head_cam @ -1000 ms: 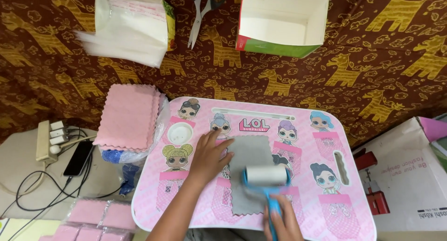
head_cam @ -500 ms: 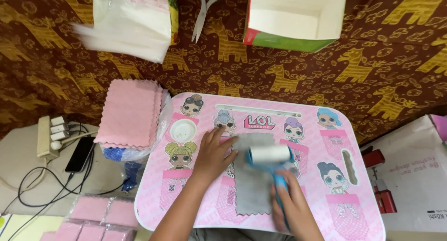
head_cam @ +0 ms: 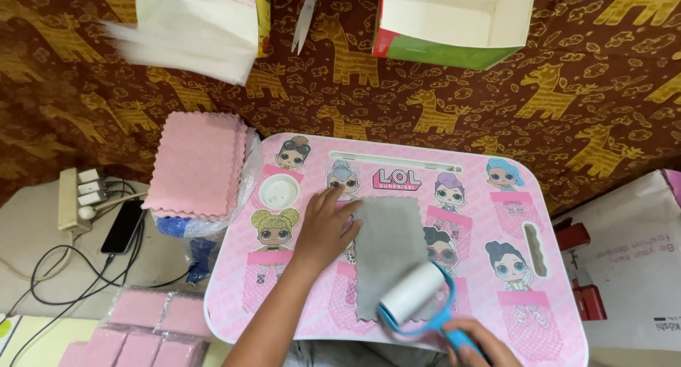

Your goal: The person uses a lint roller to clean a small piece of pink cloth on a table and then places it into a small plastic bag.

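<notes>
Right hand [head_cam: 477, 344] is half cut off at the bottom edge, fist wrapped around the blue handle of a lint roller [head_cam: 415, 296] sitting on the near end of the grey cloth [head_cam: 389, 253]. Left hand [head_cam: 325, 229] lies flat, fingers spread, pinning the cloth's left edge to the pink desk [head_cam: 539, 317]. Open white box [head_cam: 454, 19] up top looks empty. Pink cloth stack [head_cam: 198, 165] just left of the desk.

Brown giraffe-print cloth [head_cam: 440, 104] over floor, pink cartoon lap table [head_cam: 496, 218], power strip [head_cam: 74, 197], even light
</notes>
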